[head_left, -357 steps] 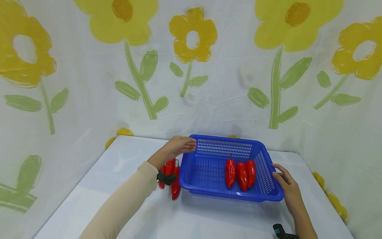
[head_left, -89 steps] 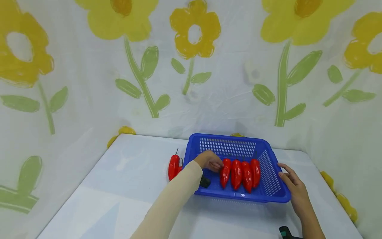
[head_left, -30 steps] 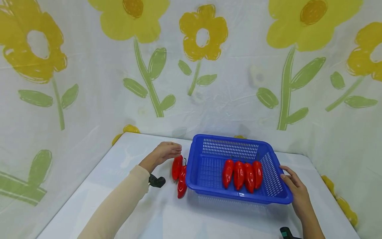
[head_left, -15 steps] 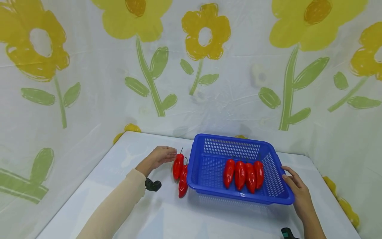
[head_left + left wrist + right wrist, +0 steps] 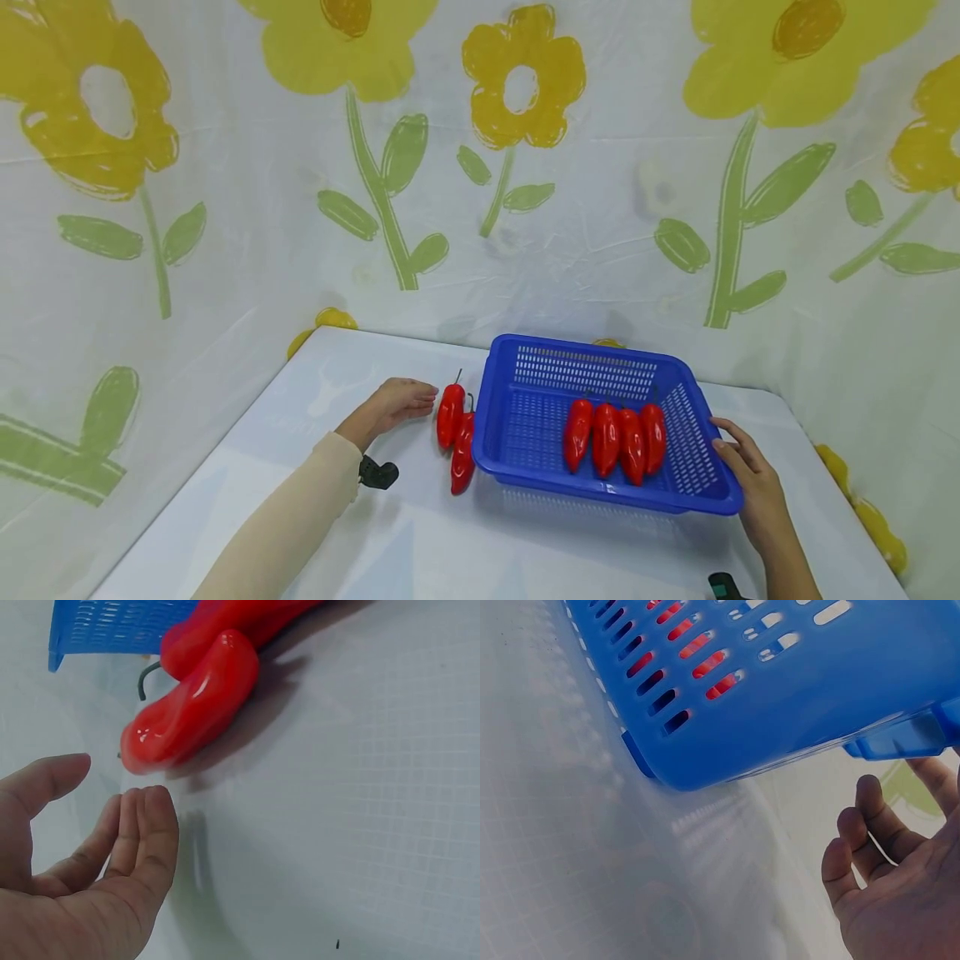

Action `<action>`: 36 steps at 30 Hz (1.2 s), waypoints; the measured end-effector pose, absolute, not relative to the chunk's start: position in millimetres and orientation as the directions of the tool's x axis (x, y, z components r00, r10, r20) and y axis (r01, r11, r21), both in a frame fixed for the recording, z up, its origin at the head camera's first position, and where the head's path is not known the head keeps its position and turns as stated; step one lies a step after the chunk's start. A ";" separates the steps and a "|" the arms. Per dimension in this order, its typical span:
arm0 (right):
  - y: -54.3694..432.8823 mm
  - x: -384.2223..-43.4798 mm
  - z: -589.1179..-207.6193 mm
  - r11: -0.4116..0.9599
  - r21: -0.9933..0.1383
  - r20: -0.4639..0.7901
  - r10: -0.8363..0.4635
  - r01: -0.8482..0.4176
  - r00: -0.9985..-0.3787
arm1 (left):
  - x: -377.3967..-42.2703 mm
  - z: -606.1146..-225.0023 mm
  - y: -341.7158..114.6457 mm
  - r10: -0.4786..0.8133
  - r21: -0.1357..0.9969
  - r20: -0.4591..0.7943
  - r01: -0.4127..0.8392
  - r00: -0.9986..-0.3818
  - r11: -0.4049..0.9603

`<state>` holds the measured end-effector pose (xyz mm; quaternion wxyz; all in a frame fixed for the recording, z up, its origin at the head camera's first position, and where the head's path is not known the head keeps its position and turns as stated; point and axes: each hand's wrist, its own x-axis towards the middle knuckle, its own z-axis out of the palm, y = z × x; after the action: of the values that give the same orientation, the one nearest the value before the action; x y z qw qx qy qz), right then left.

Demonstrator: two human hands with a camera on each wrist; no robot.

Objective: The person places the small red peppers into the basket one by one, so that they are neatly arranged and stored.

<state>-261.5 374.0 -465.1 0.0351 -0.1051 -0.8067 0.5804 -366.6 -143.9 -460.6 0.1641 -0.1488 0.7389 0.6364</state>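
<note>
My left hand [image 5: 393, 403] hovers over the table just left of two glossy red chili peppers, its fingers extended and holding nothing. One pepper [image 5: 450, 415] has its stem pointing away; the other pepper [image 5: 462, 451] lies beside it, near the basket's left side. In the left wrist view, the thumb and fingers stand apart, with the fingertips short of the nearer pepper [image 5: 191, 709]. Several more red peppers [image 5: 606, 440] lie side by side in the blue plastic basket [image 5: 525, 485]. My right hand [image 5: 753, 479] touches the basket's right rim with thumb and forefinger; its other fingers [image 5: 866, 847] hang relaxed below.
The basket stands on a white table [image 5: 315, 533], toward its back right. A pale curtain [image 5: 585, 250] with printed yellow flowers hangs behind and at both sides. A dark wrist camera mount [image 5: 378, 473] sits at my left wrist.
Since the earliest frame, one pepper went from table to basket. Three seconds ago my left hand was at the basket's leftmost pepper; it came out leftward and has since drawn slightly back from the table peppers.
</note>
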 end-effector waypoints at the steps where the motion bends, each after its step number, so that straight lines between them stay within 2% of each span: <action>1: 374.0 -261.4 -464.9 0.308 -0.942 -0.066 0.214 0.131 -0.975 | -366.1 -461.4 -143.1 -0.010 0.888 -0.438 -0.434 -0.899 0.152; 10: 377.5 -258.5 -463.1 0.304 -0.940 -0.088 0.230 0.157 -0.969 | -365.6 -466.7 -134.2 0.000 0.866 -0.480 -0.474 -0.877 0.161; 21: 374.3 -260.8 -460.5 0.309 -0.939 -0.080 0.240 0.154 -0.967 | -361.8 -462.6 -127.2 -0.032 0.866 -0.427 -0.419 -0.904 0.274; 30: 373.6 -262.4 -465.1 0.297 -0.941 -0.091 0.236 0.161 -0.968 | -359.0 -463.1 -116.8 -0.084 0.801 -0.442 -0.436 -0.893 0.410; 36: 372.0 -262.1 -465.2 0.289 -0.941 -0.104 0.243 0.174 -0.964 | -359.7 -463.8 -113.4 -0.138 0.780 -0.441 -0.455 -0.887 0.429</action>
<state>-262.1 372.0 -465.2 0.0296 -0.1302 -0.8022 0.5819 -359.7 -113.4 -463.8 0.1573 -0.1787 0.8305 0.5036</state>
